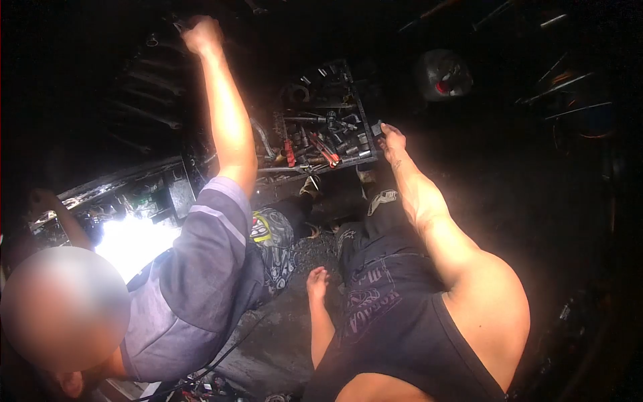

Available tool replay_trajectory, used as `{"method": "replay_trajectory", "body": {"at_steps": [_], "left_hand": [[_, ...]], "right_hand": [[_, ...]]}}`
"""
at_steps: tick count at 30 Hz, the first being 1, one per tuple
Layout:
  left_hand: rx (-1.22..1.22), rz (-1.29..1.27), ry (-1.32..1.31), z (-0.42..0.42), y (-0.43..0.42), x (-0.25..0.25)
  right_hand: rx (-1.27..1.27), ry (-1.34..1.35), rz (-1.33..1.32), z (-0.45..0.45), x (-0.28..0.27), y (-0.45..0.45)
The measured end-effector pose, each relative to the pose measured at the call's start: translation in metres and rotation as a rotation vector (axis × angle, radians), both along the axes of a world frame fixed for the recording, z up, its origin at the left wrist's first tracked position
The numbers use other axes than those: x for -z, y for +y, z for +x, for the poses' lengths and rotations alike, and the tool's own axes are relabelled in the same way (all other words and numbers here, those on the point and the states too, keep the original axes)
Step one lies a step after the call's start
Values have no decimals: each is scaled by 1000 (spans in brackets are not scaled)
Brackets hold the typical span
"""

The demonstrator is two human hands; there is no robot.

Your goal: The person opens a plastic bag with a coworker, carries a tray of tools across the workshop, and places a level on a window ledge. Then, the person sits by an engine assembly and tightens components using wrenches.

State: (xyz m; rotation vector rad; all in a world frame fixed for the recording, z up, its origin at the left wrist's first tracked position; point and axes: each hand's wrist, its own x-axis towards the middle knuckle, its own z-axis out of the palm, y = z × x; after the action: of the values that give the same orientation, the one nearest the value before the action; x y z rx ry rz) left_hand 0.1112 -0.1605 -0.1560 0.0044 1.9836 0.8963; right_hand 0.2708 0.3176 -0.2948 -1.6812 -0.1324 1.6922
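My right hand [393, 139] is stretched forward at the right edge of the tool tray [366, 127], its fingers closed around a small greyish thing too dark to name. Low in front of my torso hangs my left hand [317, 281], loosely open and holding nothing. Sockets, ratchets and red-handled pliers [325, 150] lie jumbled in the tray, beside a red piece [289, 153].
A co-worker in a grey shirt [201, 268] is close on the left, one hand [201, 35] raised near hanging wrenches [155, 115]. Bright glare covers a bench [87, 201] behind them. A clear plastic bottle [445, 75] is beyond the tray. A dark cable crosses the floor.
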Motion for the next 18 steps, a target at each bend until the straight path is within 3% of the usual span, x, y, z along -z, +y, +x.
{"method": "replay_trajectory", "body": {"at_steps": [7,11,13,16,18], "left_hand": [[83,-39,51,-1,-5,18],[144,-66,42,-5,1,19],[117,-16,53,-7,-4,31],[94,19,67,-13,-16,56],[144,20,89,-14,-4,42]], "right_hand": [[-168,13,-206,6,-22,12],[-315,155,9,17,0,7],[-362,139,102,21,-26,7],[-435,139,142,32,-22,7],[-415,180,93,39,-6,8]]}}
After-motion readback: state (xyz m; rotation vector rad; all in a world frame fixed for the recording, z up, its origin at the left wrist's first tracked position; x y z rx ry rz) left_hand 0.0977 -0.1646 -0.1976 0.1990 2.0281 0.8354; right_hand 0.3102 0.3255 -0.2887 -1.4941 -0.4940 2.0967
